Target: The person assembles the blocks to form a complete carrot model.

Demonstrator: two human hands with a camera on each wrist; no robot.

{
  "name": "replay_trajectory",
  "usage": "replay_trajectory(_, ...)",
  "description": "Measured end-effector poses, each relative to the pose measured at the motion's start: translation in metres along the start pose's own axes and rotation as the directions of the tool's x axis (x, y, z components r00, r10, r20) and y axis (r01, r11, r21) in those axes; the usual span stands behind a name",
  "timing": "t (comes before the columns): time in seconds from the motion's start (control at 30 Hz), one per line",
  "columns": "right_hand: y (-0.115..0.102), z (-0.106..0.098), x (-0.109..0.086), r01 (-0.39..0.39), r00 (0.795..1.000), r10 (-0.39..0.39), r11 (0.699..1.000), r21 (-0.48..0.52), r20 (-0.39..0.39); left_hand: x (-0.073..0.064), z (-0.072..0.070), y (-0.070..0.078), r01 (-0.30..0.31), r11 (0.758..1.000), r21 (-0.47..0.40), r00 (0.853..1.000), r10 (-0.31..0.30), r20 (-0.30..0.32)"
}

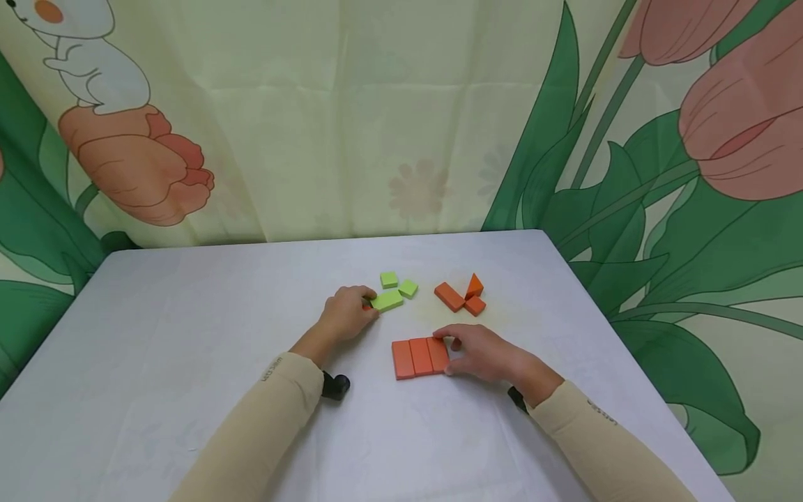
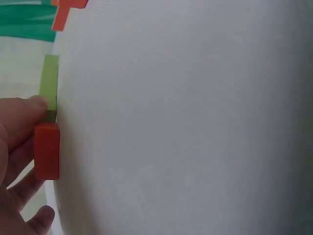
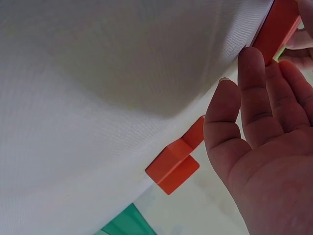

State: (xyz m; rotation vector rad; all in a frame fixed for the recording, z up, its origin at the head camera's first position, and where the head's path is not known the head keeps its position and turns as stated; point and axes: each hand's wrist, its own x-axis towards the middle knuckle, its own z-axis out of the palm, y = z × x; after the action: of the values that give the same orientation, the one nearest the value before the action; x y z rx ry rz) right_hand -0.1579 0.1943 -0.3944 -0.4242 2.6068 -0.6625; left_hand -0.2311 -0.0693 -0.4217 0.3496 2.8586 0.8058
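My left hand (image 1: 348, 312) is at the left end of the green blocks, fingers curled around a red block (image 2: 47, 152) that the head view mostly hides. In the left wrist view, its thumb lies by the end of a long green block (image 2: 50, 81), right beside the red one. Three red-orange blocks (image 1: 421, 357) lie side by side in a flat row on the white table. My right hand (image 1: 483, 352) pinches the rightmost block of that row, index finger at its far corner and thumb at its near corner. The right wrist view shows this block (image 3: 276, 32) past the fingertips.
Two small green blocks (image 1: 389, 280) lie behind the long green one. To their right sits an orange group: a long block (image 1: 449, 296), a triangle (image 1: 474, 286) and a small block (image 1: 475, 305). A printed curtain (image 1: 376, 139) hangs behind the white table (image 1: 188, 335).
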Motion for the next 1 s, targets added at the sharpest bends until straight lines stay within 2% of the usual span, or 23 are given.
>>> replay_trajectory(0.23,-0.001,0.001,0.0,-0.008,1.0,0.008,1.0,-0.005,-0.002,0.001,0.004,0.004,-0.03,1.0,-0.003,0.999,0.03,0.018)
replay_trajectory(0.57,0.001,0.002,0.002,-0.018,1.0,0.018,1.0,-0.007,0.003,-0.002,0.01,0.014,-0.107,0.992,0.065,0.993,0.103,0.061)
replay_trajectory(0.83,0.0,0.001,0.002,-0.01,1.0,0.01,1.0,-0.011,-0.003,-0.009,0.009,0.025,-0.148,0.983,0.109,0.981,0.132,0.144)
replay_trajectory(1.0,0.0,0.001,0.001,-0.002,1.0,0.002,1.0,-0.004,-0.005,-0.01,0.009,0.028,-0.16,0.978,0.13,0.981,0.143,0.135)
